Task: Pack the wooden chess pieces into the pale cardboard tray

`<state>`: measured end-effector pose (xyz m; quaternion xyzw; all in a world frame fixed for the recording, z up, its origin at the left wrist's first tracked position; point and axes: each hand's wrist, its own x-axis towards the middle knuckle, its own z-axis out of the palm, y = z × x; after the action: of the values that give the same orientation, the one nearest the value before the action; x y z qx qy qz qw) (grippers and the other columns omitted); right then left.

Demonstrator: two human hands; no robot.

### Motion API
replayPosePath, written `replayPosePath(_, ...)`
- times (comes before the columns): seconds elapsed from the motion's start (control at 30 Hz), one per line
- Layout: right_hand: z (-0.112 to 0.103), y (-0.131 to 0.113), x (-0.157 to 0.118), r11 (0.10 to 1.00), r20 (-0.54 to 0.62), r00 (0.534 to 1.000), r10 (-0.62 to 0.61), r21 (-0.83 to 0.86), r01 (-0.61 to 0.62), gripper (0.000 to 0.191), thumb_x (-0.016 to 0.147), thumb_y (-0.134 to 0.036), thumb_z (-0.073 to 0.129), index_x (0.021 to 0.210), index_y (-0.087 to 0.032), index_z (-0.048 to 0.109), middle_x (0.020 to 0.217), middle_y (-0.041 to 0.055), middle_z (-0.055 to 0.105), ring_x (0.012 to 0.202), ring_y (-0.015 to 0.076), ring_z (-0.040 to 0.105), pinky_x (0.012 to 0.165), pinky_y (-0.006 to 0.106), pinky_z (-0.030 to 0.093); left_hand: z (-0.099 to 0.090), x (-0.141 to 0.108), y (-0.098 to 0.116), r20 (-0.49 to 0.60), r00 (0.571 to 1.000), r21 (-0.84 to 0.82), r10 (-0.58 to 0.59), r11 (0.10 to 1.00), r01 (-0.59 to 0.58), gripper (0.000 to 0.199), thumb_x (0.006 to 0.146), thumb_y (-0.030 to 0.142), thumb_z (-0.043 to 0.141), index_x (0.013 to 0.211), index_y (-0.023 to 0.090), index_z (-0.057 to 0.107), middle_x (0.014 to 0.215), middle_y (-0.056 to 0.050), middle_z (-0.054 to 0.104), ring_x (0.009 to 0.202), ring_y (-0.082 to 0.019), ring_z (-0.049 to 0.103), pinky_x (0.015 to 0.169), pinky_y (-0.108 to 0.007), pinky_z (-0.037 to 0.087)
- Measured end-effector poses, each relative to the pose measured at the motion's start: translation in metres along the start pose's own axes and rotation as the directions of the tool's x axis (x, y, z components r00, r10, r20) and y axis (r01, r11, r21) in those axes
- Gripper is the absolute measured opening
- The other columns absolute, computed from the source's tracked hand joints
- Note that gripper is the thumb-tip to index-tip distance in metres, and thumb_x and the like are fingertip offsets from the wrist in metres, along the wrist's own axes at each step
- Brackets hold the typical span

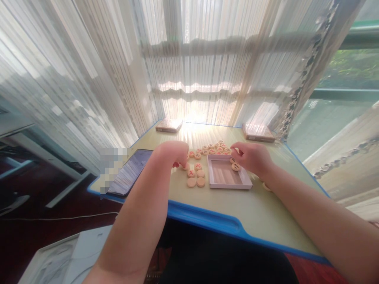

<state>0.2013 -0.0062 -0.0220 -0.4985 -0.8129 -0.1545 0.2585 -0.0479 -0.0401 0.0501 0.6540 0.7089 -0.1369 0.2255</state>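
Observation:
My left hand [177, 153] is bent down at the left of the loose rows of round wooden xiangqi pieces. Its fingers close on a plain-faced piece [186, 167], partly hidden by them. My right hand [251, 154] hovers at the right side of a shallow white box [211, 173], thumb and fingers pinched on a piece mostly covered by the hand. Just under it, a piece with a dark character [236, 167] lies inside the box's right side. Red-marked pieces [191, 173] and blank-faced pieces [191, 182] sit between the left hand and the box.
More pieces [218, 150] cluster behind the box. A phone [130, 171] lies at the table's left edge. Two flat boxes, one back left [169, 125] and one back right [258, 133], stand near the curtain [201, 67]. A blue rim [204, 219] borders the table [260, 221].

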Motion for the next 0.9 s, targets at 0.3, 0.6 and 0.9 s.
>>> replayPosePath(0.3,0.001,0.001,0.000,1.000,-0.006,1.000,-0.008,-0.005,0.008,0.029,0.080,-0.032,0.045,0.085,-0.021,0.072,0.066,0.0019,0.070,0.061,0.0165,0.061,0.056,0.026,0.033,0.004,0.006,-0.003,0.042,0.996,0.041,0.081,0.996,-0.083,0.024,0.058,0.024,0.067,0.081,0.019,0.070,0.084,-0.010,0.072,0.064,-0.022,0.065,0.059,-0.030,0.052)
replayPosePath(0.6,-0.005,0.001,0.003,1.000,-0.098,0.995,0.012,0.024,-0.009,0.028,0.077,-0.031,0.046,0.082,-0.020,0.072,0.055,0.0012,0.063,0.055,0.0150,0.057,0.054,0.025,0.032,0.001,0.013,-0.005,0.061,0.968,0.045,0.244,0.968,-0.247,0.048,0.061,0.035,0.066,0.108,0.027,0.065,0.099,-0.007,0.069,0.074,-0.021,0.064,0.061,-0.028,0.052)
replayPosePath(0.9,0.008,0.045,0.018,0.772,-0.166,0.824,0.541,0.486,-0.409,0.025,0.074,-0.030,0.048,0.062,-0.016,0.066,0.052,-0.0006,0.053,0.057,0.0142,0.050,0.056,0.026,0.034,0.003,0.014,0.002,0.087,0.971,0.094,0.224,0.968,-0.231,0.052,0.062,0.032,0.062,0.112,0.024,0.059,0.103,-0.007,0.066,0.071,-0.020,0.064,0.060,-0.028,0.052)
